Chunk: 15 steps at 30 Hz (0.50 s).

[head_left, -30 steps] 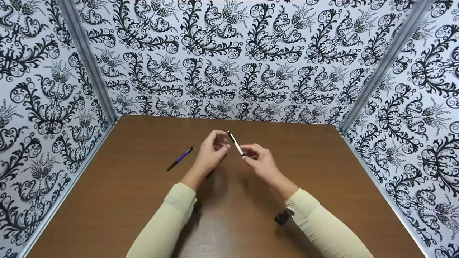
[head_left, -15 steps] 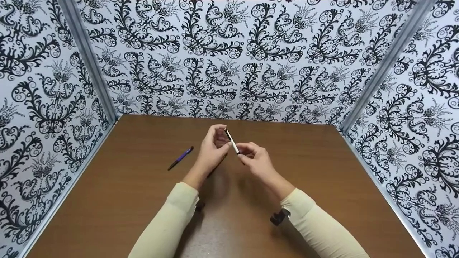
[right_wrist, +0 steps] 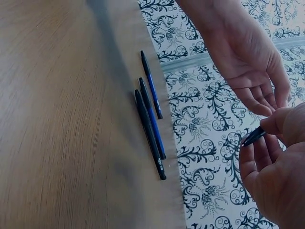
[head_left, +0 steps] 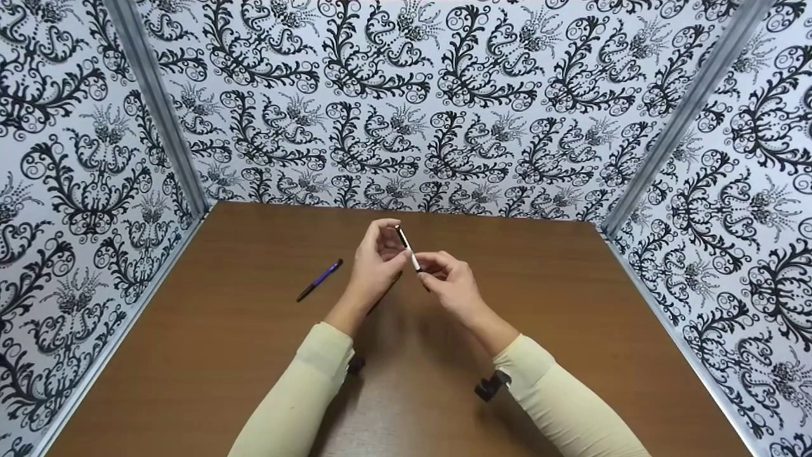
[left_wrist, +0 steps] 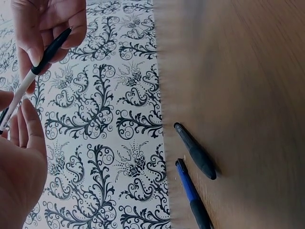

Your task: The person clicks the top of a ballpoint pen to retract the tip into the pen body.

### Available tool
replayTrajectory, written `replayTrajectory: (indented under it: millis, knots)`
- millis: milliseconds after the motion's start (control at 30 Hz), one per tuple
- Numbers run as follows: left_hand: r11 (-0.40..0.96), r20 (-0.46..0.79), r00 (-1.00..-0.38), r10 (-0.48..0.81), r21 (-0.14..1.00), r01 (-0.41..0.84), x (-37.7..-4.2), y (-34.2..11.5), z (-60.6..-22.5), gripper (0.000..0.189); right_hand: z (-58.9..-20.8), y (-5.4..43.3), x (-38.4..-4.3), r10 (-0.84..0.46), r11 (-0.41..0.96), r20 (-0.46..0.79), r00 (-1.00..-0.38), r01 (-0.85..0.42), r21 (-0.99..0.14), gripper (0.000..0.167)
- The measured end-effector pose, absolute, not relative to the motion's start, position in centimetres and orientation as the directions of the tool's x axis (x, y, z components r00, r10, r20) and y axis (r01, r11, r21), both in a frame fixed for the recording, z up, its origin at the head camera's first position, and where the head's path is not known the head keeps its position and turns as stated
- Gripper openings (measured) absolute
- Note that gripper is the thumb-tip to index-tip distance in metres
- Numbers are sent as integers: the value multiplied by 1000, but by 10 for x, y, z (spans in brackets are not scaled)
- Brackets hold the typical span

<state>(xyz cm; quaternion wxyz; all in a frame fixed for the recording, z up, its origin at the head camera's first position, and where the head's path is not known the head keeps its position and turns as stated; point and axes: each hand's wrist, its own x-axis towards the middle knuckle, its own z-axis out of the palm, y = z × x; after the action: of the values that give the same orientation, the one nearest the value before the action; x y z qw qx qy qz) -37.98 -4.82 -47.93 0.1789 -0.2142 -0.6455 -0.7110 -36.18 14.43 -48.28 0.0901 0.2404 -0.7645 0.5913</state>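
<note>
A white pen (head_left: 411,252) with a black clip and black grip is held up between both hands, slanting, above the table. My right hand (head_left: 451,282) pinches its black grip (left_wrist: 51,51) between thumb and fingers. My left hand (head_left: 379,260) has its thumb against the white barrel, with the fingers bent behind the clip end. In the right wrist view, the dark grip end (right_wrist: 253,136) shows between the right thumb and fingers, and the rest of the pen is hidden.
A blue pen (head_left: 319,280) lies left of the left hand on the brown table (head_left: 254,381). The right wrist view shows another blue pen (right_wrist: 151,114) and a black pen (right_wrist: 148,133) nearby. Patterned walls (head_left: 393,127) enclose the back and sides.
The right hand has moved slightly left with the white pen, bringing it against the left thumb and fingers. Earlier a gap stood between the left hand and the pen.
</note>
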Motion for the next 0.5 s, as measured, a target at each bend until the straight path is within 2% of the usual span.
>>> replayTrajectory:
  millis: [500]
  knots:
    - [-88,545,-838,-11,835,544,-378,-45,-478,53,-481,139,-359,-227,157,432,-873,-471,-868,33]
